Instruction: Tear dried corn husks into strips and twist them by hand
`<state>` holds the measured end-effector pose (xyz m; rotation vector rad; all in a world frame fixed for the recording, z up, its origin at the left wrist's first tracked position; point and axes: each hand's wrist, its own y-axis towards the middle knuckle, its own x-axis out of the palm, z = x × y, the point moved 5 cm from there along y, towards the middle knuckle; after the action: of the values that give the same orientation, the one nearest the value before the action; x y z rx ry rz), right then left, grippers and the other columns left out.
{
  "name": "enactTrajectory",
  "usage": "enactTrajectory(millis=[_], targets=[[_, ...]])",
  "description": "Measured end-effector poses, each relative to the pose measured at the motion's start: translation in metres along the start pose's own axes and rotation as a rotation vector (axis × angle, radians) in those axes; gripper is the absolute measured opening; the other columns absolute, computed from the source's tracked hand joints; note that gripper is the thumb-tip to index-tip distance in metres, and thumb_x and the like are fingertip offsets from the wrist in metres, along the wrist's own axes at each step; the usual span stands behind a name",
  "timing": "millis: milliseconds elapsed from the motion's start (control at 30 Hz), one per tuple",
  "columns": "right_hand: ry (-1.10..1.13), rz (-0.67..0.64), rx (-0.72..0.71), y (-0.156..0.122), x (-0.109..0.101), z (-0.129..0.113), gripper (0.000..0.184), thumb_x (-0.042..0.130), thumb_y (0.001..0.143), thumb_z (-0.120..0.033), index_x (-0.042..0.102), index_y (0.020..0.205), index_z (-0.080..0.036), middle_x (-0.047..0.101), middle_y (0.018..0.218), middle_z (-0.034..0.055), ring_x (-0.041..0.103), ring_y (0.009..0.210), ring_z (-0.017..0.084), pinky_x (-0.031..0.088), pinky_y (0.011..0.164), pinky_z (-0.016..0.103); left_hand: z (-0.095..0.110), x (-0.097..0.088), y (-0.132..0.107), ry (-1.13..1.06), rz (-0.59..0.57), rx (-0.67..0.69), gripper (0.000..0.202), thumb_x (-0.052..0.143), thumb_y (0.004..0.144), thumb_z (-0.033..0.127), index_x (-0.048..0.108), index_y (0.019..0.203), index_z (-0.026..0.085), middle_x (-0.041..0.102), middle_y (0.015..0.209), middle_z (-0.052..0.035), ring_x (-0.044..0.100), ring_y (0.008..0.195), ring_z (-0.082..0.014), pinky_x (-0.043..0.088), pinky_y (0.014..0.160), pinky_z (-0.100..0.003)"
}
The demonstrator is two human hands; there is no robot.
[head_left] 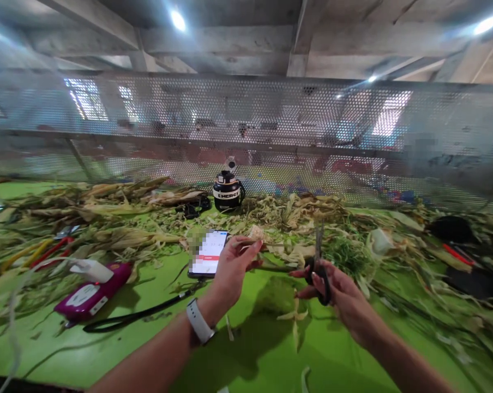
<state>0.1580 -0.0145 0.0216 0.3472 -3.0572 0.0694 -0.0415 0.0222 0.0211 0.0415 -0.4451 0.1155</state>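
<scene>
My left hand (239, 267), with a white watch band (199, 322) on the wrist, pinches a thin strip of dried corn husk (271, 245). A pale, crinkled piece shows just behind its fingertips. In my right hand (336, 289) is a pair of black-handled scissors (319, 262), fingers through the handles and blades pointing up and away. Below the scissors, a small star-shaped piece of pale husk (295, 316) lies on the green table (263, 365). A phone (209, 254) with its screen lit lies just left of my left hand.
Husk heaps (119, 204) spread along the back and sides. A black bottle marked ENERGY (227, 191) stands before a perforated metal screen (246, 125). On the left are a purple power strip (93, 292) with a white plug and red-and-yellow-handled tools (46, 254). Green strands (344, 254) lie right.
</scene>
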Motion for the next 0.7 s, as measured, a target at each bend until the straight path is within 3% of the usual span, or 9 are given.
enactTrajectory(millis=[167, 300, 400, 533, 700], targets=[[-0.140, 0.246, -0.156, 0.005, -0.012, -0.006, 0.049, 0.074, 0.061, -0.053, 0.054, 0.091, -0.019, 0.067, 0.101, 0.0095, 0.066, 0.076, 0.021, 0.054, 0.071, 0.037, -0.001, 0.002, -0.007, 0.038, 0.024, -0.045, 0.032, 0.078, 0.060, 0.033, 0.055, 0.075, 0.016, 0.068, 0.077, -0.0005, 0.068, 0.073, -0.0167, 0.048, 0.049, -0.019], [-0.313, 0.461, -0.317, 0.007, -0.026, -0.006, 0.045, 0.077, 0.061, -0.042, 0.052, 0.091, -0.021, 0.067, 0.093, 0.0060, 0.063, 0.075, 0.019, 0.052, 0.069, 0.035, -0.006, 0.005, -0.011, 0.016, 0.013, -0.114, 0.032, 0.079, 0.060, 0.031, 0.059, 0.079, 0.016, 0.070, 0.079, -0.0016, 0.069, 0.074, -0.0165, 0.049, 0.051, -0.019], [-0.287, 0.435, -0.377, 0.008, -0.024, -0.003, 0.040, 0.077, 0.061, -0.036, 0.051, 0.088, -0.021, 0.066, 0.091, 0.0037, 0.062, 0.072, 0.017, 0.052, 0.069, 0.034, -0.010, 0.005, -0.012, -0.006, 0.014, -0.151, 0.033, 0.080, 0.058, 0.029, 0.060, 0.080, 0.015, 0.070, 0.082, -0.0030, 0.069, 0.074, -0.0168, 0.051, 0.054, -0.020], [-0.074, 0.328, -0.325, 0.005, -0.014, -0.005, 0.040, 0.078, 0.062, -0.034, 0.049, 0.088, -0.022, 0.064, 0.097, 0.0033, 0.064, 0.069, 0.016, 0.054, 0.069, 0.034, -0.014, 0.006, -0.013, 0.006, -0.021, -0.162, 0.033, 0.080, 0.059, 0.031, 0.059, 0.080, 0.015, 0.070, 0.082, -0.0036, 0.068, 0.077, -0.0177, 0.053, 0.058, -0.022], [0.083, 0.417, -0.316, 0.001, -0.019, -0.014, 0.041, 0.082, 0.057, -0.031, 0.052, 0.084, -0.022, 0.066, 0.090, 0.0020, 0.065, 0.071, 0.016, 0.054, 0.071, 0.032, -0.019, 0.012, -0.018, 0.073, -0.117, -0.154, 0.033, 0.079, 0.058, 0.034, 0.053, 0.068, 0.017, 0.066, 0.070, 0.0017, 0.067, 0.073, -0.0169, 0.054, 0.059, -0.025]])
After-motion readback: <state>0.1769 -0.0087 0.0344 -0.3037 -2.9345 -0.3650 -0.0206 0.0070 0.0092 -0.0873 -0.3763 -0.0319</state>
